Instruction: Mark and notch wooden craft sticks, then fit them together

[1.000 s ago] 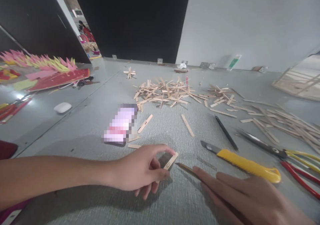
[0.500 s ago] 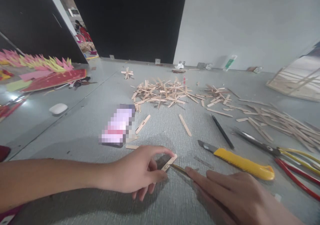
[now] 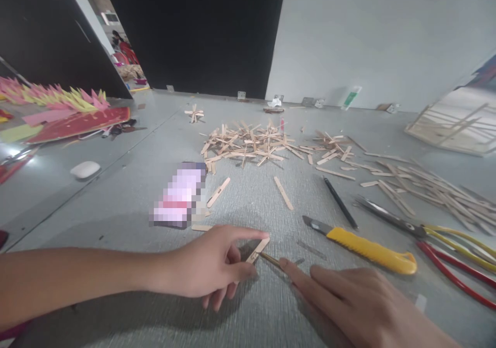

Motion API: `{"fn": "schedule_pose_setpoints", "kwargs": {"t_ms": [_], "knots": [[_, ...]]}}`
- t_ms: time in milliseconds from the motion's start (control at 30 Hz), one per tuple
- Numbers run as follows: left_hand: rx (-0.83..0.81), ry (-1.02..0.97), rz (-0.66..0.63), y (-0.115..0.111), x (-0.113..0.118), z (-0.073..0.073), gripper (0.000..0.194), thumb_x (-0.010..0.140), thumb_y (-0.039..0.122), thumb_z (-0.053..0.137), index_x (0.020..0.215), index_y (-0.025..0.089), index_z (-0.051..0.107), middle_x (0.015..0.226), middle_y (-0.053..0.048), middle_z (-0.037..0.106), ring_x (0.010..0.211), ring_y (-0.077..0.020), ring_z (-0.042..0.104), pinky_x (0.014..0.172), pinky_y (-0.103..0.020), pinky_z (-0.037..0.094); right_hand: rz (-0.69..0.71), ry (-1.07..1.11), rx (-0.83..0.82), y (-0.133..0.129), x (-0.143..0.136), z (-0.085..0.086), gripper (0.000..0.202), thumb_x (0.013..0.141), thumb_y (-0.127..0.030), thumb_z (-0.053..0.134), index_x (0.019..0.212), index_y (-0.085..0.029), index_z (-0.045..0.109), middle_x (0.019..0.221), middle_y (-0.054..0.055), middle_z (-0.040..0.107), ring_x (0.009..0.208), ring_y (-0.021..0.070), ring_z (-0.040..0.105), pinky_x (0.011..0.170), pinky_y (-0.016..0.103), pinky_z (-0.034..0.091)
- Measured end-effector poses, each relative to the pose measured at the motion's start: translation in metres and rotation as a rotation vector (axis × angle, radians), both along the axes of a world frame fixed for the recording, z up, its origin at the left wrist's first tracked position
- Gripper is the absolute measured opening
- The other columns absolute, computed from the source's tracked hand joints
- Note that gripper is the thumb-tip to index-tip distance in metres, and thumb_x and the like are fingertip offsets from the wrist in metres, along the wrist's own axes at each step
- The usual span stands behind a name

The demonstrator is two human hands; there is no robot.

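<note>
My left hand (image 3: 211, 260) pinches a short wooden craft stick (image 3: 259, 249) with dark marks on its face, index finger at the far end and thumb near the other. My right hand (image 3: 344, 301) is closed around a slim, brass-coloured pointed tool (image 3: 271, 259); its exact kind is unclear. The tool's tip touches the stick beside the marks. Part of the tool is hidden under my right fingers. Beyond my hands lie two more marked sticks, one on the left (image 3: 219, 192) and one on the right (image 3: 284, 193).
A yellow utility knife (image 3: 372, 250), a black pen (image 3: 341, 202) and pliers with red and yellow handles (image 3: 416, 229) lie on the right. Loose sticks (image 3: 248, 144) are heaped farther back. A blurred phone (image 3: 180, 195) and a white rounded object (image 3: 86, 170) are on the left.
The whole view has shifted slightly, so things appear a little farther left. My hands keep the same grips, with the tool's tip still at the stick.
</note>
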State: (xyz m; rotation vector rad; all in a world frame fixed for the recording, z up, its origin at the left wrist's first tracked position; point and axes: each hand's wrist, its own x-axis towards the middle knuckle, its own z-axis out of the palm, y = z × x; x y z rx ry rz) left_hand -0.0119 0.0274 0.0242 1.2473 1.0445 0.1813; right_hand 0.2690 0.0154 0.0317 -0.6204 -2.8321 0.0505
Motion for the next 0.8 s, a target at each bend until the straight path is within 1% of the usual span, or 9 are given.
{"fn": "schedule_pose_setpoints", "kwargs": {"t_ms": [100, 167, 267, 367, 500, 567, 667, 800], "knots": [[-0.003, -0.002, -0.021, 0.002, 0.000, 0.002, 0.065, 0.103, 0.035, 0.060, 0.162, 0.034, 0.031, 0.061, 0.005, 0.060, 0.036, -0.0091, 0.053, 0.034, -0.013, 0.043, -0.096, 0.069, -0.038, -0.003, -0.004, 0.002, 0.036, 0.106, -0.016, 0.038, 0.134, -0.014, 0.060, 0.080, 0.003, 0.069, 0.059, 0.0168, 0.066, 0.054, 0.030, 0.051], [-0.019, -0.014, -0.063, 0.005, 0.000, 0.005, 0.067, 0.102, 0.032, 0.061, 0.162, 0.033, 0.032, 0.061, 0.006, 0.060, 0.036, -0.0089, 0.052, 0.034, -0.013, 0.041, -0.154, 0.131, -0.042, -0.004, -0.007, 0.004, 0.034, 0.105, -0.017, 0.039, 0.127, -0.018, 0.065, 0.088, 0.006, 0.072, 0.062, 0.0170, 0.068, 0.055, 0.030, 0.053], [-0.052, -0.025, -0.139, 0.010, -0.002, 0.009, 0.068, 0.097, 0.031, 0.067, 0.159, 0.033, 0.038, 0.060, 0.006, 0.061, 0.035, -0.0090, 0.052, 0.034, -0.014, 0.042, -0.154, 0.171, -0.031, -0.003, -0.009, 0.007, 0.033, 0.105, -0.018, 0.040, 0.117, -0.021, 0.071, 0.095, 0.007, 0.074, 0.063, 0.0158, 0.069, 0.054, 0.027, 0.053], [-0.048, -0.009, -0.172, 0.014, -0.004, 0.011, 0.067, 0.096, 0.033, 0.069, 0.157, 0.036, 0.042, 0.059, 0.006, 0.061, 0.036, -0.0092, 0.052, 0.035, -0.014, 0.042, -0.144, 0.157, -0.037, -0.002, -0.008, 0.009, 0.032, 0.108, -0.020, 0.040, 0.113, -0.021, 0.071, 0.090, 0.006, 0.075, 0.064, 0.0153, 0.070, 0.056, 0.026, 0.052], [-0.030, 0.016, -0.197, 0.014, -0.004, 0.011, 0.070, 0.096, 0.039, 0.070, 0.158, 0.039, 0.039, 0.060, 0.006, 0.062, 0.037, -0.0104, 0.052, 0.034, -0.015, 0.043, -0.132, 0.181, -0.026, -0.004, -0.007, 0.011, 0.032, 0.111, -0.026, 0.039, 0.113, -0.019, 0.070, 0.081, 0.003, 0.074, 0.061, 0.0156, 0.068, 0.056, 0.029, 0.049], [-0.012, 0.036, -0.198, 0.013, -0.003, 0.012, 0.069, 0.096, 0.039, 0.069, 0.158, 0.038, 0.039, 0.060, 0.006, 0.061, 0.036, -0.0102, 0.051, 0.035, -0.015, 0.042, -0.123, 0.215, -0.023, -0.004, -0.008, 0.012, 0.034, 0.112, -0.025, 0.037, 0.109, -0.018, 0.070, 0.079, 0.003, 0.073, 0.059, 0.0151, 0.066, 0.055, 0.029, 0.047], [0.039, 0.076, -0.191, 0.012, -0.002, 0.015, 0.063, 0.096, 0.037, 0.067, 0.156, 0.035, 0.045, 0.056, 0.007, 0.057, 0.036, -0.0086, 0.046, 0.036, -0.014, 0.039, -0.130, 0.199, -0.060, -0.003, -0.008, 0.013, 0.034, 0.111, -0.023, 0.037, 0.101, -0.019, 0.070, 0.075, 0.001, 0.070, 0.058, 0.0137, 0.064, 0.054, 0.028, 0.044], [0.041, 0.099, -0.256, 0.013, -0.004, 0.017, 0.066, 0.095, 0.042, 0.069, 0.156, 0.038, 0.044, 0.056, 0.006, 0.056, 0.039, -0.0096, 0.046, 0.038, -0.015, 0.040, -0.085, 0.140, -0.083, -0.002, -0.009, 0.014, 0.037, 0.111, -0.021, 0.035, 0.095, -0.019, 0.068, 0.067, -0.001, 0.063, 0.053, 0.0127, 0.059, 0.051, 0.030, 0.039]]}}
